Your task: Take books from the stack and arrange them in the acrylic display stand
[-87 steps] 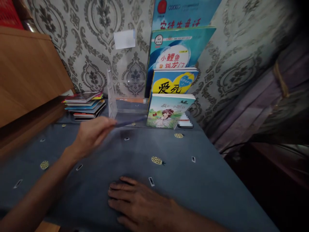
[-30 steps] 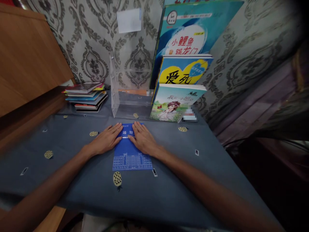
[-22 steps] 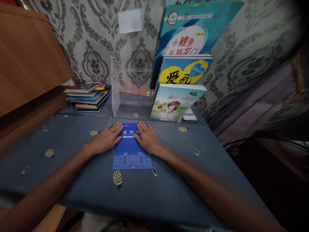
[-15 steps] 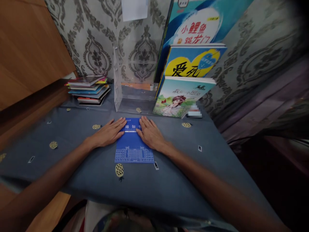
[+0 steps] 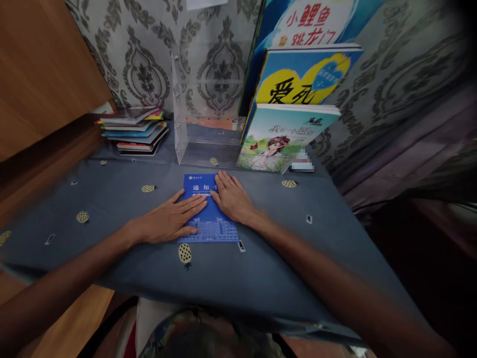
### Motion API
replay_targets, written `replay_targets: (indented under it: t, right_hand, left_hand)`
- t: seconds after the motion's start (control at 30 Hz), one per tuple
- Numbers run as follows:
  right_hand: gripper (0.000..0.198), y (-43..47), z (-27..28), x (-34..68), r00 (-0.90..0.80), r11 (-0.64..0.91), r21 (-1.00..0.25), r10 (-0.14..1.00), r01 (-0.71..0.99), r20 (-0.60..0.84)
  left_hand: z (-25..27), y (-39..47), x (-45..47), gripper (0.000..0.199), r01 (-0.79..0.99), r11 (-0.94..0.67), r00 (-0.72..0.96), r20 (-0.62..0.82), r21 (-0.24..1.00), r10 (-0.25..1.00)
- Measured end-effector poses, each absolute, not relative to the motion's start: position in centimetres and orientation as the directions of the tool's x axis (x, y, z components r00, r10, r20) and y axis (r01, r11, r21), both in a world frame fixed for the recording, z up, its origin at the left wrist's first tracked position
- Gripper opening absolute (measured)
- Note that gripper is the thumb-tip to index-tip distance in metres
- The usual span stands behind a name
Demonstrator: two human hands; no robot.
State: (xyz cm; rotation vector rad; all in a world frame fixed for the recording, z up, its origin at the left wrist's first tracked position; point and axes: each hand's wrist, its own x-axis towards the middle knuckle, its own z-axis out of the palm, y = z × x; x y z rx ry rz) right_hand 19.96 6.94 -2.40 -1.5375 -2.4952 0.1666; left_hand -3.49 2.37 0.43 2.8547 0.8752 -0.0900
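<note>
The blue-grey desk (image 5: 238,278) is spreading well out beyond the left hand (image 5: 171,219) and right hand (image 5: 234,199), leaving room sideways, its near edge running bodyward of both. Just past the right hand's fingertips, a clear rack (image 5: 208,146) is holding upright books (image 5: 294,129); a book pile (image 5: 134,132) is sitting farther ahead of the left hand. Beneath both hands the blue booklet (image 5: 209,213) is lying flat: the left, fingers slightly spread, is resting open across its left side; the right is resting flat on its upper right, neither gripping it.
</note>
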Motion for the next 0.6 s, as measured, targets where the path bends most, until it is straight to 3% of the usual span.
replay_targets:
  t: [0.3,0.6]
  right_hand:
    - [0.064,7.3,-1.3,20.4,-0.464,0.47,-0.245,0.882,0.848,0.085]
    - [0.061,7.4,-1.8,20.5,-0.468,0.484,-0.26,0.875,0.835,0.126]
  left_hand:
    - [0.9,0.9,0.0,0.068,0.411,-0.879,0.91,-0.165,0.242,0.38]
    - [1.1,0.2,2.8,0.071,0.279,-0.908,0.96,-0.082,0.313,0.266]
